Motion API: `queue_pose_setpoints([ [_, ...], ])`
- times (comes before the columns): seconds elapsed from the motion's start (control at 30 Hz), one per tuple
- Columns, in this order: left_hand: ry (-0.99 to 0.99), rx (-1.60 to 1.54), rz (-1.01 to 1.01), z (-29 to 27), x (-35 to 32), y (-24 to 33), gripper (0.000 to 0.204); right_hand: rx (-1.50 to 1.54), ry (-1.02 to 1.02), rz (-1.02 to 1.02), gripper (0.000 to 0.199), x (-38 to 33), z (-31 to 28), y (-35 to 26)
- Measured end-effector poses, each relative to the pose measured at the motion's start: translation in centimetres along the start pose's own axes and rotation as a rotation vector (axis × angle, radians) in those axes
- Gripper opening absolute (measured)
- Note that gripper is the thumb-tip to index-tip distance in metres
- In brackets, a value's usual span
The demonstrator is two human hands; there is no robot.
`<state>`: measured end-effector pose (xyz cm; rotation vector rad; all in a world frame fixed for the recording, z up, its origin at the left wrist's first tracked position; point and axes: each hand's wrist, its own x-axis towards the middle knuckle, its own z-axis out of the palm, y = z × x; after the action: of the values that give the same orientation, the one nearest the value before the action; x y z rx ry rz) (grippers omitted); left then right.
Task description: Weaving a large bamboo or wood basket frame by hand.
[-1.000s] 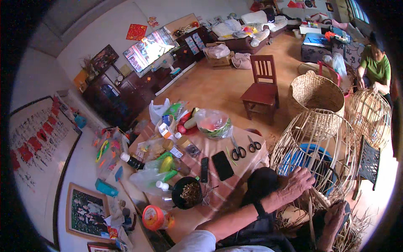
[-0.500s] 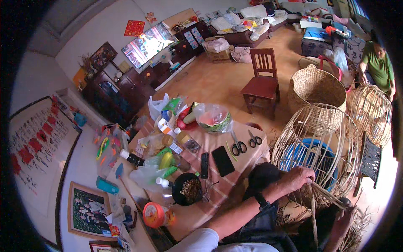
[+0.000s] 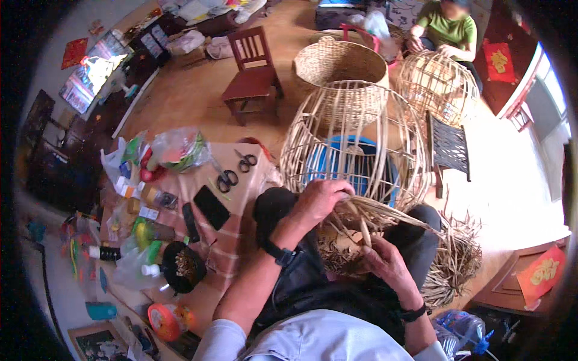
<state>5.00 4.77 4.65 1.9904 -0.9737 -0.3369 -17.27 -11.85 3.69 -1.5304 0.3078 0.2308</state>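
Note:
An open-ribbed basket frame (image 3: 295,141) lies in front of my knees, its near end at my lap. My left hand (image 3: 322,201) is closed on dried plant strands at that near rim. A bundle of strands (image 3: 394,212) runs from there to the right, over my right knee. Below it my right hand (image 3: 388,263) pinches a pale flat strand (image 3: 365,233) between thumb and fingers. The strand hangs down from the rim bundle. A blue tub (image 3: 390,195) shows through the ribs.
Loose dried strands (image 3: 454,259) are heaped beside my right leg. At left, a table holds scissors (image 3: 227,179), a phone (image 3: 212,207) and a black bowl (image 3: 180,268). Beyond stand a woven basket (image 3: 343,66) and a chair (image 3: 250,87). A person (image 3: 448,30) handles another basket frame (image 3: 438,87).
The view has swung right. My right hand has come in from the far end of the bundle to the hanging strand, which it now pinches. The left hand stays at the rim.

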Motion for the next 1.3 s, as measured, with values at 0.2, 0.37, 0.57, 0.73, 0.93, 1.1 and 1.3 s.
queue_pose_setpoints([
  [0.2,-0.097,0.151,0.177,-0.5,-1.1,1.7,0.034,0.3,0.005,0.13,0.038,-2.1,-1.2,-4.7],
  [0.37,-0.005,0.197,0.199,0.7,-1.5,0.9,0.042,0.551,-0.065,0.128,0.033,-1.7,-1.3,-8.9],
  [0.57,0.122,0.168,0.147,1.4,-1.0,0.5,0.025,0.838,0.003,-0.334,0.055,-2.1,-5.9,-10.6],
  [0.73,0.176,0.201,0.094,2.0,-0.7,0.7,0.019,0.0,0.445,-0.391,0.033,0.4,-7.2,-8.8],
  [0.93,0.181,0.24,0.138,2.5,-0.9,1.2,0.023,-0.955,0.536,-0.54,0.023,6.5,-2.5,-3.3],
  [1.1,0.342,0.298,0.232,3.2,-1.6,-0.3,0.019,-1.006,0.457,-0.63,0.025,7.1,-2.2,-2.7],
  [1.3,0.321,0.328,0.178,4.4,-1.1,0.5,0.027,-0.131,0.411,-0.45,0.027,9.3,-3.7,-3.3],
])
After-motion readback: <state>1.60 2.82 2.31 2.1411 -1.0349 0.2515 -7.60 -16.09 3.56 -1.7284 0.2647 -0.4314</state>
